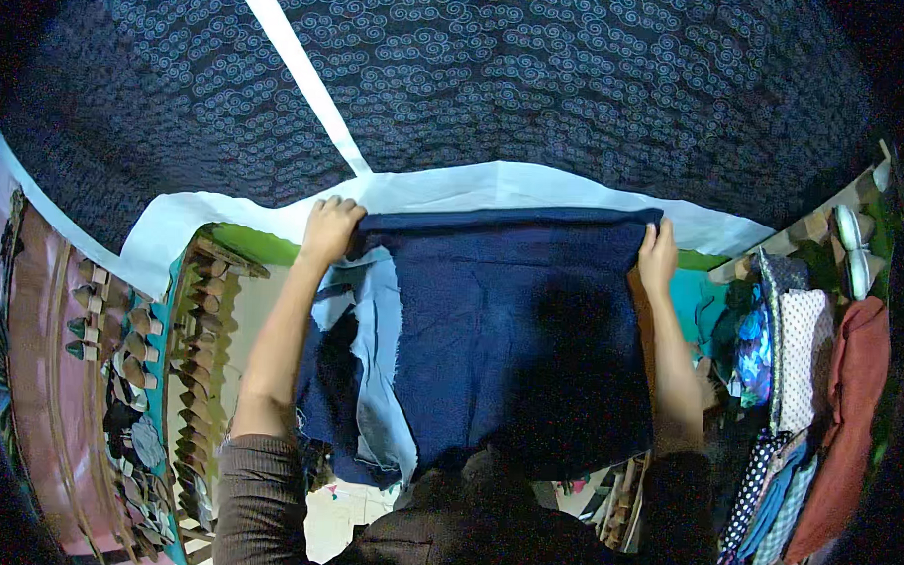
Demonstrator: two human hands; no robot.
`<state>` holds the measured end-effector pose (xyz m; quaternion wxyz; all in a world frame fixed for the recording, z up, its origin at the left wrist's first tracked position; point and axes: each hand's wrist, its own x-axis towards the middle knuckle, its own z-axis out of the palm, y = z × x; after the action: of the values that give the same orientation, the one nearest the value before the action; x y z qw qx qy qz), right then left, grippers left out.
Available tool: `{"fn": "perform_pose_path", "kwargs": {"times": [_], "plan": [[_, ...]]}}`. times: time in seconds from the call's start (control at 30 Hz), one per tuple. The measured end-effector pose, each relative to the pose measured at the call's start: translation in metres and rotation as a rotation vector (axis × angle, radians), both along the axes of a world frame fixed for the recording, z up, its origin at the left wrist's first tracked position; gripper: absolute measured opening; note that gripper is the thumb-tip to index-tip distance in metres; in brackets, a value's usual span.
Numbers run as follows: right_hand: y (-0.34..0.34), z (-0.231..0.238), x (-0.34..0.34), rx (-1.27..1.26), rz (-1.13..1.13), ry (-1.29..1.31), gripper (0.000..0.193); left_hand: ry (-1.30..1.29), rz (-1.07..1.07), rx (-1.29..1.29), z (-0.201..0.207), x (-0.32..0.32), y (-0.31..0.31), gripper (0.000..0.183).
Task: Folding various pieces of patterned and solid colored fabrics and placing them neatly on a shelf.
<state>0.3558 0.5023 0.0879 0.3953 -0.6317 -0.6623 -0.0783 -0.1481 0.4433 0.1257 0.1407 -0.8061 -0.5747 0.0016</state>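
A wide navy blue cloth (511, 314) hangs stretched between my two hands in front of me. My left hand (332, 227) grips its upper left corner, fingers curled over the edge. At the upper right corner my right hand (657, 252) pinches the cloth between thumb and fingers. The top edge runs nearly straight from one hand to the other. Near my left forearm, a light blue strip (377, 370) with a frayed edge hangs along the cloth's left side. Below the strip, the navy fabric falls in folds toward my chest, and a dark shadow covers its lower right part.
Ahead spreads a large dark sheet with a swirl pattern (539, 76), bordered by a white band (455, 183). To the left are racks with rows of brown pieces (202, 363). Hanging or stacked fabrics, including a rust-red cloth (845, 426) and a dotted white cloth (803, 355), line the right.
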Motion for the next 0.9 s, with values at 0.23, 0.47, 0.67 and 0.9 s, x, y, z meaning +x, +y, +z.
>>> {"fn": "perform_pose_path", "kwargs": {"times": [0.23,0.47,0.67,0.9], "plan": [[-0.01,0.004,0.007,-0.09,-0.015,0.138,0.018,-0.37,0.068,-0.11,0.003,-0.003,-0.033,0.038],[-0.027,0.024,0.03,-0.019,-0.05,0.189,0.017,-0.217,0.007,0.182,0.04,-0.01,-0.065,0.047],[-0.104,0.024,0.052,-0.301,0.251,-0.058,0.034,-0.119,-0.086,-0.114,0.021,-0.002,-0.15,0.016],[-0.195,0.063,0.076,0.028,0.119,-0.341,0.019,-0.263,0.034,0.295,0.048,0.044,-0.251,0.023]]}}
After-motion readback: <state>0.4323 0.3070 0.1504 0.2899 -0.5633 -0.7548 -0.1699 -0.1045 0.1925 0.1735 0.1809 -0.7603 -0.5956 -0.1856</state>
